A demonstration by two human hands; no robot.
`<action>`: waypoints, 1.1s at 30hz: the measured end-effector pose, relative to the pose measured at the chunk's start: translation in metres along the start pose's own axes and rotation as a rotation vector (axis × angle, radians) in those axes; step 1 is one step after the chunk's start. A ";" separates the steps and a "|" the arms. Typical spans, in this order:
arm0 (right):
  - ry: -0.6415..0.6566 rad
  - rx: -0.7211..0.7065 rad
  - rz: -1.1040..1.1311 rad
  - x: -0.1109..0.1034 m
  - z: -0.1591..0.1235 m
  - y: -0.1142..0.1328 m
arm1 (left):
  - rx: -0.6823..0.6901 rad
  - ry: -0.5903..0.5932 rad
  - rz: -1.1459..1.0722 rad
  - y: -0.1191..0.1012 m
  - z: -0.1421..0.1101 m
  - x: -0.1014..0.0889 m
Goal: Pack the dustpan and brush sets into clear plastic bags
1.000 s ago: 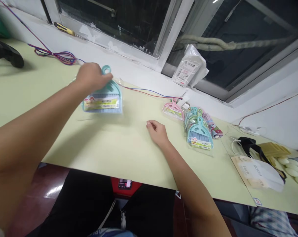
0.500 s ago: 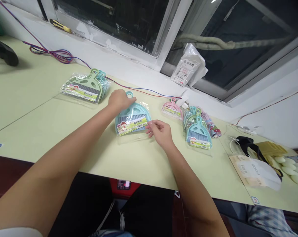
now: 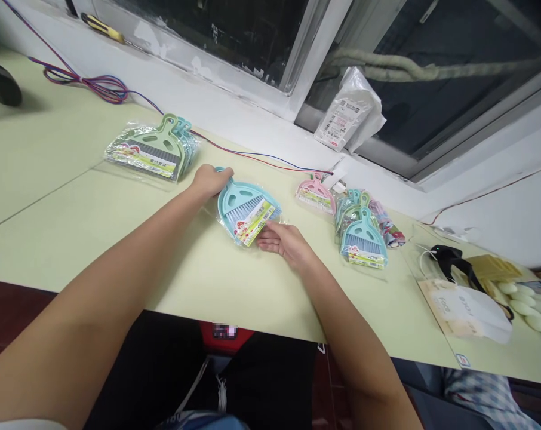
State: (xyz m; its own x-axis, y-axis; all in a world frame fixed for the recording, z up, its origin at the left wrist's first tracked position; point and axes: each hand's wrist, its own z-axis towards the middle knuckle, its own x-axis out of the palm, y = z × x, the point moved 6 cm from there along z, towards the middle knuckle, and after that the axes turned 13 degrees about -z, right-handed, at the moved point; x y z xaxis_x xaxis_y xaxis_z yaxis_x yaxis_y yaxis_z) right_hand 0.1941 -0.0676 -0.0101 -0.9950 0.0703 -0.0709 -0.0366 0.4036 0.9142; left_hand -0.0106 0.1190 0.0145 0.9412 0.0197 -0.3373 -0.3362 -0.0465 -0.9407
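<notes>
A blue dustpan and brush set (image 3: 245,203) in a clear bag is tilted above the table, its handle toward the upper left. My left hand (image 3: 211,181) is closed around that handle. At the lower right edge, my right hand (image 3: 285,242) pinches the bag and label, thumb on top and fingers underneath. To the left stands a stack of similar bagged sets with a green dustpan (image 3: 156,149) in front. On the right lie a pink set (image 3: 316,194) and a pile topped by another blue set (image 3: 364,242).
Along the wall runs a red and blue cable (image 3: 104,89). A screwdriver (image 3: 103,28) and a white plastic packet (image 3: 344,116) rest on the window ledge. At the right of the table (image 3: 234,292) are a paper packet (image 3: 458,307), a black strap and pale oval objects.
The blue dustpan set has turned, its handle swinging left and its label now slanting more steeply. My right fingers have moved further under its lower edge.
</notes>
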 end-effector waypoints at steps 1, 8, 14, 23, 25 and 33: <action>0.006 -0.030 0.019 0.001 0.000 0.001 | -0.004 -0.005 -0.021 0.000 -0.001 0.001; -0.089 -0.186 0.129 -0.003 0.003 0.006 | 0.010 -0.013 -0.047 -0.006 -0.011 0.008; -0.153 -0.211 0.123 -0.014 0.003 0.009 | 0.162 -0.006 -0.030 -0.016 -0.018 0.007; -0.220 -0.232 0.109 -0.025 0.004 0.011 | 0.119 0.176 -0.019 -0.009 -0.018 0.019; -0.218 -0.243 0.108 -0.024 0.004 0.011 | 0.237 0.093 0.089 -0.014 -0.020 0.019; -0.212 -0.261 0.121 -0.023 0.000 0.014 | 0.286 -0.029 0.145 -0.015 -0.008 0.005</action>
State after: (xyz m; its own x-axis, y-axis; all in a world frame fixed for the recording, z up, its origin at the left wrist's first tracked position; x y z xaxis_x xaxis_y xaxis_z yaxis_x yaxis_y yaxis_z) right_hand 0.2166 -0.0639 0.0047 -0.9532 0.3022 -0.0123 0.0304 0.1361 0.9902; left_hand -0.0008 0.1116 0.0271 0.8829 0.0621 -0.4655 -0.4664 0.2315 -0.8538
